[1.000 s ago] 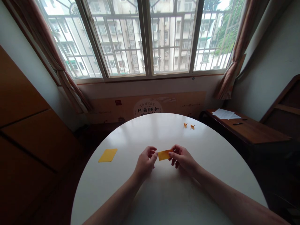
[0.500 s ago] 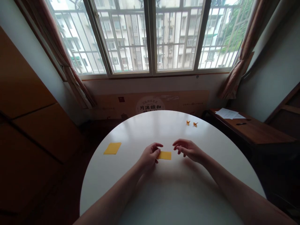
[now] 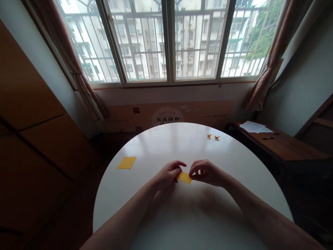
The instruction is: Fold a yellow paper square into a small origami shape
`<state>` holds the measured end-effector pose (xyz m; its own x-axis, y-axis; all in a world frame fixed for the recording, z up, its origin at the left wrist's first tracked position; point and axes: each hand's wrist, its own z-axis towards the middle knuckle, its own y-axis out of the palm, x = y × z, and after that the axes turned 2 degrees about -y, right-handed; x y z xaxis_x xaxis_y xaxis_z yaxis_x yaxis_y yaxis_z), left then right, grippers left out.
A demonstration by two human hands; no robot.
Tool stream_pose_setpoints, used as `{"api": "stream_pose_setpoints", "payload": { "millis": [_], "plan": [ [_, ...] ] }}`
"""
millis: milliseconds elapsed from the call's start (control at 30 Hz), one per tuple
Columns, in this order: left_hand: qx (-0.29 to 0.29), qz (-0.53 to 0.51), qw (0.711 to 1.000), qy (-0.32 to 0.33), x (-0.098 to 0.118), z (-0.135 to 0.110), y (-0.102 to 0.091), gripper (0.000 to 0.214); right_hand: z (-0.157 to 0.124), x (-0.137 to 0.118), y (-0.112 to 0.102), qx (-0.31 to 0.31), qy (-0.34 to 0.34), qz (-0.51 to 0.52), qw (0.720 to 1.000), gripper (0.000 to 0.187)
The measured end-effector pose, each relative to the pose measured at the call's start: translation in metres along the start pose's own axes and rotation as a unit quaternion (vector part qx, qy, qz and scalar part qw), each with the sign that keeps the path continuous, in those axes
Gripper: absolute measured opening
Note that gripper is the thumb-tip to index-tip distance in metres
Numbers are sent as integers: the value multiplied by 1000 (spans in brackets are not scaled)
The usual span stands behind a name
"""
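A folded piece of yellow paper (image 3: 184, 177) is held between my two hands over the white round table (image 3: 166, 215). My left hand (image 3: 170, 173) pinches its left end between thumb and fingers, with the index finger stretched out above. At the right end, the thumb and fingertips of my right hand (image 3: 205, 172) are closed on the paper's upper corner. The fingers beneath the paper are mostly hidden.
Yellow square sheets (image 3: 126, 163) lie at the table's left. Two small folded paper figures (image 3: 216, 138) stand near the far right edge. Beyond, a brown side table (image 3: 283, 146) carries white papers (image 3: 256, 127). A window (image 3: 169, 41) with curtains is ahead.
My right hand has moved left and closed on the right end of the yellow paper, where it was apart before. The paper now tilts down toward the right. The view has shifted slightly.
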<state>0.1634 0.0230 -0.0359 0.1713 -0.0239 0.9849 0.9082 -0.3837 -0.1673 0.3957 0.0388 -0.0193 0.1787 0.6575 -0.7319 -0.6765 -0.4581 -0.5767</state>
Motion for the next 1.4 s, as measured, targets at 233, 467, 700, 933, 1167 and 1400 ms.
{"api": "stream_pose_setpoints", "payload": {
  "millis": [233, 467, 700, 933, 1167, 1400],
  "plan": [
    [36, 110, 993, 34, -4, 2, 3, 27, -5, -10, 7, -60, -4, -74, 995, 10],
    [133, 278, 947, 94, 8, 2, -4, 22, -7, -15, 16, -104, -25, -154, 982, 11],
    [-1, 391, 909, 146, 32, -20, -11, 18, -6, -18, 18, -110, -44, -156, 981, 14],
    [-79, 457, 876, 135, 53, -30, -15, 19, -1, -14, 17, -123, -24, -146, 981, 9],
    [-151, 508, 832, 163, 57, -32, -10, 20, 9, -21, -2, -167, -11, -206, 964, 7],
    [-186, 436, 850, 230, 45, -29, -9, 38, 10, -7, 1, -193, -30, -196, 961, 7]
  ]
}}
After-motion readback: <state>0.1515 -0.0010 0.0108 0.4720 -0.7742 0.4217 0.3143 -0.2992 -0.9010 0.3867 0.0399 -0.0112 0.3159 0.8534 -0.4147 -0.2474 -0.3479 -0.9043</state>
